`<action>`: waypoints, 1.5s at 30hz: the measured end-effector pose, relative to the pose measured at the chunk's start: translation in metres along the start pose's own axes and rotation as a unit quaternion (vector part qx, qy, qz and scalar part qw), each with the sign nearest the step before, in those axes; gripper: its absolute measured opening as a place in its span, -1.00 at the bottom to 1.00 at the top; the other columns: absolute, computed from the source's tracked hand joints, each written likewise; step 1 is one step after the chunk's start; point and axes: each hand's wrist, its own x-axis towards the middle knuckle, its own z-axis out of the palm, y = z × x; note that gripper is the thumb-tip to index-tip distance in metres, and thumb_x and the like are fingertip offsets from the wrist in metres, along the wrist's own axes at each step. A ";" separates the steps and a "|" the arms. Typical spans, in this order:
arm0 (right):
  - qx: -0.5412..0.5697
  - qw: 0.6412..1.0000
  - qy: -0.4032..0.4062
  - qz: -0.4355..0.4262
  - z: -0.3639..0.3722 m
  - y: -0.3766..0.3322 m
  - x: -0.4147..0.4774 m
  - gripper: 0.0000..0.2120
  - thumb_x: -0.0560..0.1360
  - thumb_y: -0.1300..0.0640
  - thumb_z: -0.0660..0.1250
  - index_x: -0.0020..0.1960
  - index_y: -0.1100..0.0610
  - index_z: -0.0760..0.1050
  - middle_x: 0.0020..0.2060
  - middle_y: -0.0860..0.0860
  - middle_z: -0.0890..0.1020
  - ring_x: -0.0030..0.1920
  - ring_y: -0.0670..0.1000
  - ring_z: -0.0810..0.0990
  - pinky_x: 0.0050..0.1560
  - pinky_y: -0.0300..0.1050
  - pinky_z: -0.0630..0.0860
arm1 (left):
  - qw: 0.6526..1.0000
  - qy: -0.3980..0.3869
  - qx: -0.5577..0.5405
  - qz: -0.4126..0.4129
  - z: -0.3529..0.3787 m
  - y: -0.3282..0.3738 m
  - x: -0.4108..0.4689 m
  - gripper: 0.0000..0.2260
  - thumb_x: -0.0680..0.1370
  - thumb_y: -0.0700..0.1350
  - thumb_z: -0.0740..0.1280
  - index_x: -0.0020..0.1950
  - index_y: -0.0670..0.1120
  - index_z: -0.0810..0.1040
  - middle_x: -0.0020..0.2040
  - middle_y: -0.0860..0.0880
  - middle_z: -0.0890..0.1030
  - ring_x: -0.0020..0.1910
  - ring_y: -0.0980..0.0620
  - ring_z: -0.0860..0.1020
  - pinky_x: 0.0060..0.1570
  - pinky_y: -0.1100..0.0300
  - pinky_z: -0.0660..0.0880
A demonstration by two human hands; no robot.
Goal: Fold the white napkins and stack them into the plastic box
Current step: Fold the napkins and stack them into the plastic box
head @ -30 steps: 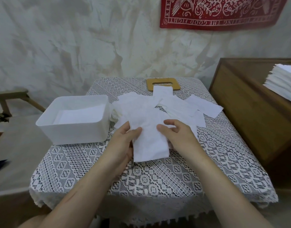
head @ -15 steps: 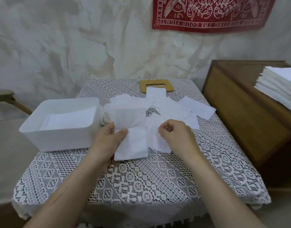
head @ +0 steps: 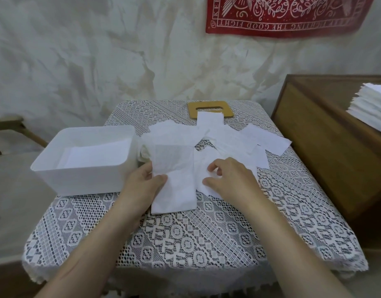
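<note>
A white plastic box [head: 56,181] stands at the table's left, with folded napkins [head: 94,155] lying flat inside. Several loose white napkins [head: 226,138] are spread over the middle of the table. My left hand [head: 142,186] grips the left edge of a folded white napkin [head: 174,186], thumb on top, just right of the box. My right hand [head: 230,181] rests on another napkin [head: 204,164] beside it, with thumb and fingers curled and pinching at its edge.
A lace cloth [head: 206,233] covers the small table. A tan wooden lid with a slot [head: 192,108] lies at the back edge. A wooden cabinet [head: 327,147] stands close on the right with a tall stack of napkins [head: 372,108] on it.
My left hand has carried the folded napkin leftward, toward the box. My right hand has let go of it and settled on a neighbouring napkin.
</note>
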 end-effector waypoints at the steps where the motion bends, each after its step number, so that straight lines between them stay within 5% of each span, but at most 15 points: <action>1: -0.004 1.000 -0.002 -0.002 0.001 0.000 0.000 -0.71 0.52 -0.10 0.40 0.20 -0.06 0.55 0.12 -0.05 0.54 0.11 0.08 0.58 0.12 -0.01 0.51 | 1.000 0.002 0.006 0.002 0.000 0.000 0.000 -0.78 0.65 -0.29 0.31 0.13 0.01 0.63 0.03 0.00 0.76 -0.05 0.00 0.74 -0.13 0.16 0.65; 5: -0.008 1.000 0.010 -0.009 0.007 0.000 0.001 -0.94 0.59 0.01 0.35 0.01 -0.01 0.54 0.02 -0.06 0.58 0.00 0.05 0.60 0.04 0.00 0.56 | 1.000 0.006 0.020 0.005 0.000 0.002 -0.003 -0.78 0.66 -0.27 0.31 0.18 0.01 0.63 0.06 0.01 0.75 -0.04 0.03 0.74 -0.15 0.19 0.65; 12: -0.024 0.998 0.030 -0.045 0.010 0.000 -0.005 -0.89 0.66 0.09 0.23 -0.01 0.04 0.50 -0.06 -0.03 0.57 -0.10 0.04 0.56 -0.05 0.00 0.54 | 1.000 0.011 0.017 0.003 0.002 0.004 -0.009 -0.78 0.66 -0.26 0.31 0.16 0.03 0.62 0.03 0.03 0.74 -0.11 0.06 0.74 -0.24 0.24 0.64; 25: 0.008 0.990 0.037 -0.135 -0.021 0.014 -0.031 -0.93 0.62 0.04 0.34 -0.05 -0.03 0.51 -0.09 -0.16 0.50 -0.06 -0.08 0.50 -0.02 -0.06 0.46 | 1.000 0.006 0.013 -0.002 -0.005 0.006 -0.014 -0.78 0.67 -0.23 0.30 0.17 0.05 0.63 0.01 0.05 0.75 -0.07 0.02 0.73 -0.21 0.17 0.62; 29: -0.011 0.994 -0.024 -0.104 -0.016 0.023 -0.039 -0.91 0.61 0.01 0.34 -0.07 -0.04 0.55 -0.07 -0.17 0.50 -0.07 -0.13 0.50 -0.06 -0.13 0.42 | 1.000 -0.003 0.024 0.002 -0.003 0.006 -0.014 -0.78 0.67 -0.23 0.30 0.15 0.06 0.64 -0.01 0.05 0.76 -0.06 0.02 0.73 -0.20 0.19 0.62; 34: -0.006 0.999 0.030 -0.044 -0.020 0.032 -0.038 -0.86 0.62 -0.03 0.31 0.07 -0.03 0.61 0.00 -0.10 0.59 -0.02 -0.06 0.56 -0.02 -0.08 0.50 | 1.000 -0.005 0.028 0.002 0.003 0.006 -0.015 -0.82 0.67 -0.22 0.31 0.13 0.03 0.64 -0.01 0.03 0.76 -0.07 0.02 0.73 -0.16 0.15 0.62; 40: -0.016 0.996 0.042 0.073 -0.024 0.036 -0.030 -0.70 0.56 -0.17 0.34 0.15 0.02 0.51 0.04 -0.02 0.59 0.05 0.08 0.57 0.04 -0.02 0.51 | 1.000 -0.010 0.022 0.002 0.010 0.004 -0.015 -0.82 0.67 -0.23 0.30 0.15 0.00 0.65 0.01 0.04 0.76 -0.06 0.01 0.74 -0.13 0.10 0.63; 45: -0.011 0.996 0.010 0.083 -0.021 0.025 -0.030 -0.58 0.53 -0.15 0.40 0.25 -0.01 0.34 -0.02 0.01 0.58 0.04 0.16 0.60 0.01 0.01 0.53 | 1.000 -0.013 0.028 0.000 0.012 0.002 -0.012 -0.82 0.67 -0.22 0.30 0.14 0.01 0.65 0.01 0.06 0.76 -0.04 0.01 0.74 -0.06 0.03 0.63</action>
